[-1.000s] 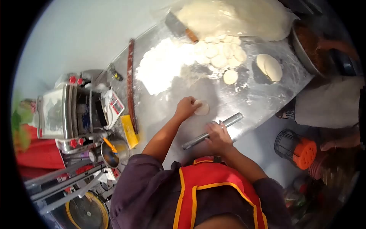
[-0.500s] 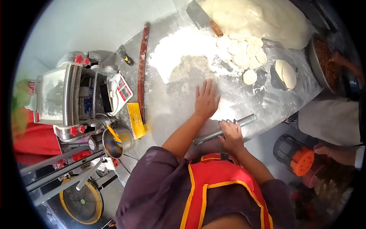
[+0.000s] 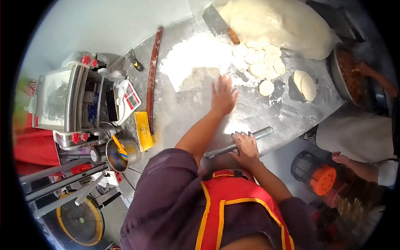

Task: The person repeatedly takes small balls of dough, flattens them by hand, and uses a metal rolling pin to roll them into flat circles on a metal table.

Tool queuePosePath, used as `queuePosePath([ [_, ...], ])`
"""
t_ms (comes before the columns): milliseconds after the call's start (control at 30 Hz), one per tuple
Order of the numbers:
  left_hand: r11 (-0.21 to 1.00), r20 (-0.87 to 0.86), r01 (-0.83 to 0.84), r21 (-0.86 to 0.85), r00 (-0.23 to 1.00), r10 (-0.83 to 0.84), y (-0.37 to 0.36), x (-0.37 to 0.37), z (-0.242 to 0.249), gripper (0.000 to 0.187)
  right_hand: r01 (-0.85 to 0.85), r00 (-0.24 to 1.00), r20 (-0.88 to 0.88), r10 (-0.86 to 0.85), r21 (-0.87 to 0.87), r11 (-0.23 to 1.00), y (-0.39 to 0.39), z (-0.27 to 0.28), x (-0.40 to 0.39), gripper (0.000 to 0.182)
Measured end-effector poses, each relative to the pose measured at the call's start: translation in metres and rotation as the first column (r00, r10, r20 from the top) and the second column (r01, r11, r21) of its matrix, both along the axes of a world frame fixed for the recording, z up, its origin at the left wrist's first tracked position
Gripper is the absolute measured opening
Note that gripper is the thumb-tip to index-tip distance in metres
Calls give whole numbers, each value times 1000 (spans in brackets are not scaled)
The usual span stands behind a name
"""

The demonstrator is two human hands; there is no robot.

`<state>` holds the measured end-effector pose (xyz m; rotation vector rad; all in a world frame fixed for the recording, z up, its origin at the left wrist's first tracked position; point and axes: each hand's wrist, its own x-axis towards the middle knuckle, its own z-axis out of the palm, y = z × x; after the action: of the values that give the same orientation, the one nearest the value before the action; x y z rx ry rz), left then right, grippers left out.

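My left hand (image 3: 224, 96) lies palm down with its fingers spread on the floured metal table (image 3: 175, 121), just below a mound of white flour (image 3: 196, 54). Beneath my right hand (image 3: 246, 146) is a metal rolling pin (image 3: 221, 150) near the table's front edge, the fingers laid over it. Up and to the right of my left hand are several flat dough rounds (image 3: 258, 60), with a single round (image 3: 266, 88) lower down. Two larger ovals (image 3: 308, 86) overlap farther right. A scraper (image 3: 214, 20) with a wooden handle rests beside a big covered dough mass (image 3: 279, 25).
On the left stand a roller machine (image 3: 56, 100), a scale (image 3: 130, 100), a yellow box (image 3: 143, 131), a metal pot (image 3: 118, 156) and a long red-brown stick (image 3: 154, 75). At right, another person's hand reaches into a bowl of filling (image 3: 350, 75); an orange-based rack (image 3: 323, 180) stands below.
My left hand has moved slightly up toward the flour. The view has shifted a little, and another person's second hand now shows at the lower right.
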<state>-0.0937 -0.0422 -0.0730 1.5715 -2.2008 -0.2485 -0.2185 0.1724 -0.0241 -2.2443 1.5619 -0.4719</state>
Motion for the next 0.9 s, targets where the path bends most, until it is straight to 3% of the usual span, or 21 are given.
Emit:
queuePosePath([
  [100,997,-284,-47,55,957,61,-12,37,-15,48,-6,999,49,5,19,1000,-11,15,-9,71],
  [167,984,-280,48,172,960,2,0,64,-3,41,54,997,51,-52,-35,998,-11,8,-25,67],
  [200,968,-283,90,234,959,-20,11,72,4,38,55,998,-5,-56,-99,994,-15,9,-32,53],
  [300,981,-215,150,125,969,-121,50,58,21,36,14,998,-65,-15,-10,1000,-24,15,-35,42],
  [333,978,-236,158,136,964,-123,59,58,23,35,16,997,-74,-20,-53,998,-25,18,-29,38],
  [467,931,-223,190,311,967,-122,98,94,42,42,126,987,-89,-133,-79,989,-22,35,1,39],
  [567,991,-105,-44,123,993,57,123,114,33,50,251,960,-86,-266,-155,955,-26,17,14,42],
  [600,984,-136,-16,176,990,40,131,121,40,58,281,950,-133,-282,-27,959,-27,11,14,50],
  [700,997,-43,-7,74,999,10,139,120,34,62,353,905,-179,-386,-193,916,-32,-7,21,58],
  [733,998,-42,-18,60,999,21,130,118,33,63,358,914,-166,-371,-103,928,-36,-7,20,61],
  [900,1000,31,-8,25,999,7,50,94,21,67,374,849,-324,-417,-189,908,-107,-6,10,59],
])
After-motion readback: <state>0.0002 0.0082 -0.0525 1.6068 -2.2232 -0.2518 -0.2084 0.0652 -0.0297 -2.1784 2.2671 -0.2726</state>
